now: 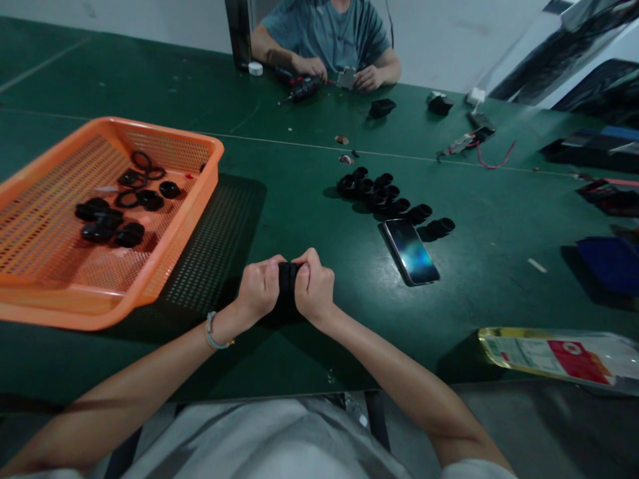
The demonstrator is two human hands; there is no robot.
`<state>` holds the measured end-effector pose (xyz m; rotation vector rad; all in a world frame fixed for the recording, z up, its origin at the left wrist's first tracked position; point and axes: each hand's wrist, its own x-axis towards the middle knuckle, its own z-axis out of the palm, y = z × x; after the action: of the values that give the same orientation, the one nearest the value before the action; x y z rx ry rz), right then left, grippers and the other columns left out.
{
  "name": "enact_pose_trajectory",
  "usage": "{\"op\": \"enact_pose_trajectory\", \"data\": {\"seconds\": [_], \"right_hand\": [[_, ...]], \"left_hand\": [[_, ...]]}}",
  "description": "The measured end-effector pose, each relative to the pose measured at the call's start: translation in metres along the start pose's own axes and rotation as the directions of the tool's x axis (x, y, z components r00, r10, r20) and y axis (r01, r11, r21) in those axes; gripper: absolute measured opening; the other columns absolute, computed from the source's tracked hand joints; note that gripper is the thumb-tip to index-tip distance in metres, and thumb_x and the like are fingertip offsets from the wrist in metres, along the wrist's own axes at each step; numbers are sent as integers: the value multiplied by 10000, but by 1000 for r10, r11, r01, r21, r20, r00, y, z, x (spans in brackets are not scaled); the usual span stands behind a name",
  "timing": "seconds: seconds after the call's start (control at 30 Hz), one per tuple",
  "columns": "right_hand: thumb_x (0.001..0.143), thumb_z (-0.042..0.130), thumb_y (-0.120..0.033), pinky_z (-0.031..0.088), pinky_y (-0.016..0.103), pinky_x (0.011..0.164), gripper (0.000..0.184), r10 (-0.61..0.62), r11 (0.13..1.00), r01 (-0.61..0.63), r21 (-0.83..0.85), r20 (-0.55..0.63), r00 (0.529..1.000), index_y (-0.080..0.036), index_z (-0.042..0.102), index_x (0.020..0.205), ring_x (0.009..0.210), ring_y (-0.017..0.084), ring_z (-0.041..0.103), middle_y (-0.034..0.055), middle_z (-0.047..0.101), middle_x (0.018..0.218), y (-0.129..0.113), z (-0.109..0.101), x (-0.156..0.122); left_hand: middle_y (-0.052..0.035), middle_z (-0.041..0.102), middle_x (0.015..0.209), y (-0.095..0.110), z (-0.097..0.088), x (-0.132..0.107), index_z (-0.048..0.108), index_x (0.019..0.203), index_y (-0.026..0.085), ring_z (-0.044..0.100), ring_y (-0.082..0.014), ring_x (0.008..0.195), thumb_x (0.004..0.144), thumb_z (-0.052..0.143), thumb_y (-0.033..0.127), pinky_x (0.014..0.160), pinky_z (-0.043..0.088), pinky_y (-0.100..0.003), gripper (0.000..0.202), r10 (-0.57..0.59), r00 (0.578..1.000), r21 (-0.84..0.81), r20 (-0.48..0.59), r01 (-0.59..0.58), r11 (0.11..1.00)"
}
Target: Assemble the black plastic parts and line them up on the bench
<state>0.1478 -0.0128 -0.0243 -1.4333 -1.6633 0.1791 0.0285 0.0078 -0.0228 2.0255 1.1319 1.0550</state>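
Between my two hands is a black round plastic fitting (288, 278), gripped from both sides above the green table. My left hand (259, 287) is closed on its left side, thumb on top. Closed the same way, my right hand (313, 287) grips its right side. Fingers cover most of the part, so its full shape is hidden. To the left, an orange plastic basket (172, 266) holds several black fittings (130, 234) and black rings (141, 159). Several more black fittings (379, 193) stand grouped on the table ahead and to the right.
A phone (410, 251) lies right of my hands. At the right front edge is a package (559, 356), with a blue object (609, 265) behind it. Across the table a person (327, 40) handles a small flat piece (346, 78) near a power drill (302, 88).
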Motion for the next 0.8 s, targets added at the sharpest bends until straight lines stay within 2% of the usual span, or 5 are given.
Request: {"op": "enact_pose_trajectory", "data": {"seconds": [0.13, 0.27, 0.43, 0.57, 0.8], "right_hand": [[808, 242, -219, 334, 233, 471, 196, 148, 987, -151, 48, 62, 987, -217, 421, 728, 448, 119, 468, -10, 497, 549, -4, -1, 1], [798, 254, -225, 319, 252, 505, 186, 286, 948, -301, 101, 138, 948, -223, 413, 702, 487, 135, 468, -10, 487, 558, -8, -4, 5], [794, 258, -228, 317, 259, 522, 180, 379, 891, -419, 178, 218, 899, -223, 393, 676, 517, 142, 467, -10, 478, 570, -11, -7, 9], [796, 262, -217, 324, 253, 528, 182, 391, 879, -433, 199, 216, 895, -223, 386, 664, 530, 137, 460, -19, 466, 568, -11, -6, 9], [808, 254, -215, 318, 233, 478, 204, 302, 932, -326, 157, 158, 940, -222, 398, 663, 477, 125, 457, -24, 464, 537, -5, -4, 9]], "left_hand": [[-31, 557, 546, -2, -1, 1, 553, 674, 168, 527, -142, 485, 924, 192, 283, 479, 370, -260, 453, 52, 998, 82, -18, -51, 995], [-44, 593, 569, -3, -2, 2, 569, 699, 162, 554, -149, 501, 924, 172, 267, 482, 383, -258, 468, 118, 993, 207, -12, -113, 972], [-49, 605, 566, -4, -4, 5, 574, 707, 152, 553, -153, 482, 921, 157, 278, 464, 383, -252, 486, 205, 979, 317, 19, -201, 927], [-45, 595, 554, -3, -6, 6, 569, 690, 157, 535, -147, 468, 911, 156, 283, 452, 365, -245, 485, 222, 974, 332, 37, -221, 917], [-42, 589, 596, 1, -5, 6, 596, 718, 164, 543, -163, 524, 884, 200, 290, 516, 386, -271, 448, 58, 997, 187, 46, -66, 980]]}}
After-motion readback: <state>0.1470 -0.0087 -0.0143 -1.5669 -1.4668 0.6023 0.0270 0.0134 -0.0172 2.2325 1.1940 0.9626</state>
